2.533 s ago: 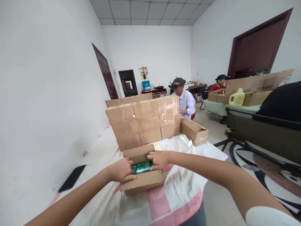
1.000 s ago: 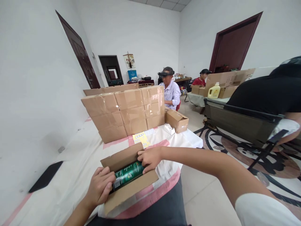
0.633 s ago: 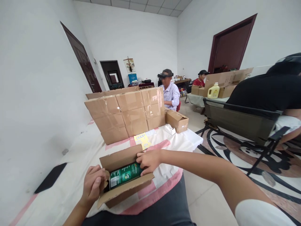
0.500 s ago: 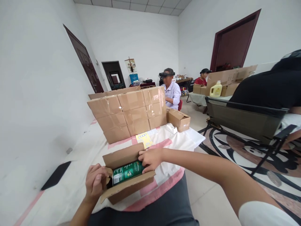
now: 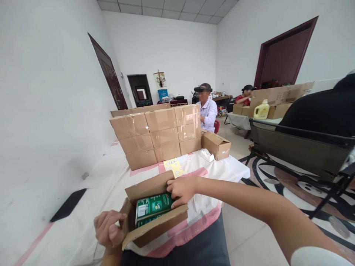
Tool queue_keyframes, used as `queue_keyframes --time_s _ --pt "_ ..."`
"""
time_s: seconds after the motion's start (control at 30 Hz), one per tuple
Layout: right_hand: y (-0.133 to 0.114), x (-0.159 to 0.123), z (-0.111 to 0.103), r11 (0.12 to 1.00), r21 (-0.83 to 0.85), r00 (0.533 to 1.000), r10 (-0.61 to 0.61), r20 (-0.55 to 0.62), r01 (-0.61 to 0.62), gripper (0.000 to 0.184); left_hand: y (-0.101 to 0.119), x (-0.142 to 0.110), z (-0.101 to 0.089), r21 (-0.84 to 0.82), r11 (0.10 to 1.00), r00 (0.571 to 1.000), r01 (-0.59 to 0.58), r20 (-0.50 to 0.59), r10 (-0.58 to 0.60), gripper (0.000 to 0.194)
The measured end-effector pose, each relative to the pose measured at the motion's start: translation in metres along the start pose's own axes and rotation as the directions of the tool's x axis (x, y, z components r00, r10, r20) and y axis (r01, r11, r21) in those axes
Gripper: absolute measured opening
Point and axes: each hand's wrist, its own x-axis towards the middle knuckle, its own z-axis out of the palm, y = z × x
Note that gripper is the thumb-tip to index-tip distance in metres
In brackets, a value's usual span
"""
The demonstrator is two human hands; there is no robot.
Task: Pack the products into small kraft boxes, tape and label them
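Observation:
An open cardboard box [image 5: 161, 222] sits at the near edge of the table [image 5: 105, 184], tilted toward me. A green packet [image 5: 152, 207] with a barcode label lies inside it. My right hand [image 5: 181, 190] reaches in from the right, its curled fingers pressing on the packet's right end and the box's rim. At the box's left end my left hand [image 5: 108, 231] is curled around the side flap.
A wall of taped cardboard boxes [image 5: 156, 135] stands further back, with a yellow sheet [image 5: 173, 167], a tape dispenser [image 5: 207, 155] and another box [image 5: 216, 145] near it. A black phone [image 5: 68, 204] lies left. Two people sit behind; a dark folding cot [image 5: 299, 151] stands right.
My left hand slid down from the packet's left end to the box's left flap. The box turned and tilted toward me, showing the packet's broad labelled side. My right hand stayed on the packet.

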Motion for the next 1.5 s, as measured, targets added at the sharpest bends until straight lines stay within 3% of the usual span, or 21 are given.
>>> queue_keyframes --time_s 0.1,0.17,0.27,0.4,0.5,0.6,0.7,0.8,0.87,0.93,0.97,1.03,1.13,1.2,1.27,1.4,1.47,1.5 --pt "0.006 -0.001 0.003 1.000 0.013 0.997 0.014 -0.071 -0.013 0.042 0.000 -0.006 0.005 0.059 0.998 0.989 0.035 -0.144 -0.026 0.045" --pt "0.007 -0.003 0.003 0.999 -0.011 0.992 0.028 -0.123 -0.030 0.040 -0.002 -0.010 0.005 0.000 0.987 0.987 0.163 -0.001 -0.163 0.041" --pt "0.005 -0.005 -0.001 0.990 -0.109 0.977 0.070 -0.202 -0.093 0.040 -0.012 -0.018 0.001 -0.115 0.942 0.898 0.316 0.356 -0.257 0.030" --pt "0.002 -0.006 -0.005 0.976 -0.114 0.955 0.154 -0.253 -0.187 0.042 -0.027 -0.026 -0.005 -0.111 0.949 0.830 0.296 0.521 -0.198 0.030" --pt "0.003 -0.006 0.004 0.958 0.101 0.913 0.285 -0.291 -0.267 0.038 -0.035 -0.027 -0.006 -0.152 0.956 0.734 0.251 0.673 -0.086 0.036" --pt "0.001 -0.005 0.022 0.838 0.485 0.795 0.465 -0.390 -0.252 0.039 -0.039 -0.025 -0.005 -0.186 0.964 0.648 0.188 0.762 0.021 0.035" --pt "-0.004 -0.002 0.041 0.662 0.740 0.640 0.621 -0.452 -0.120 0.046 -0.039 -0.017 -0.005 -0.170 0.977 0.621 0.128 0.782 0.055 0.033" --pt "-0.009 0.001 0.056 0.569 0.822 0.509 0.708 -0.490 0.000 0.054 -0.030 0.001 -0.005 -0.167 0.986 0.598 0.024 0.792 0.120 0.029" --pt "-0.012 0.002 0.062 0.533 0.844 0.438 0.747 -0.500 0.053 0.058 -0.020 0.019 -0.004 -0.179 0.983 0.528 -0.049 0.830 0.178 0.022" --pt "-0.014 0.002 0.066 0.518 0.853 0.404 0.767 -0.499 0.069 0.061 -0.007 0.035 -0.003 -0.220 0.973 0.443 -0.075 0.867 0.229 0.015" --pt "-0.015 0.001 0.066 0.517 0.853 0.398 0.770 -0.499 0.071 0.061 -0.002 0.041 -0.002 -0.238 0.969 0.430 -0.066 0.869 0.243 0.014" --pt "-0.017 -0.001 0.065 0.522 0.850 0.402 0.764 -0.504 0.074 0.060 0.007 0.048 -0.001 -0.275 0.960 0.480 -0.045 0.837 0.262 0.014" --pt "-0.022 -0.004 0.060 0.537 0.841 0.426 0.747 -0.511 0.068 0.056 0.009 0.048 0.000 -0.311 0.950 0.615 -0.019 0.746 0.256 0.015" --pt "-0.026 -0.004 0.057 0.538 0.842 0.439 0.746 -0.501 0.046 0.057 0.006 0.045 0.001 -0.290 0.957 0.649 -0.003 0.727 0.222 0.016" --pt "-0.028 -0.002 0.057 0.533 0.845 0.428 0.755 -0.497 0.041 0.058 0.004 0.043 0.002 -0.240 0.970 0.627 -0.026 0.752 0.203 0.017" --pt "-0.031 0.002 0.063 0.524 0.849 0.359 0.781 -0.511 0.068 0.059 0.009 0.039 0.008 -0.192 0.968 0.502 -0.163 0.828 0.249 0.032" --pt "-0.032 0.003 0.067 0.532 0.841 0.312 0.786 -0.533 0.095 0.060 0.011 0.036 0.009 -0.158 0.967 0.489 -0.200 0.839 0.238 0.031" --pt "-0.032 0.003 0.069 0.537 0.837 0.292 0.787 -0.543 0.108 0.061 0.011 0.034 0.009 -0.146 0.966 0.504 -0.215 0.830 0.238 0.028"
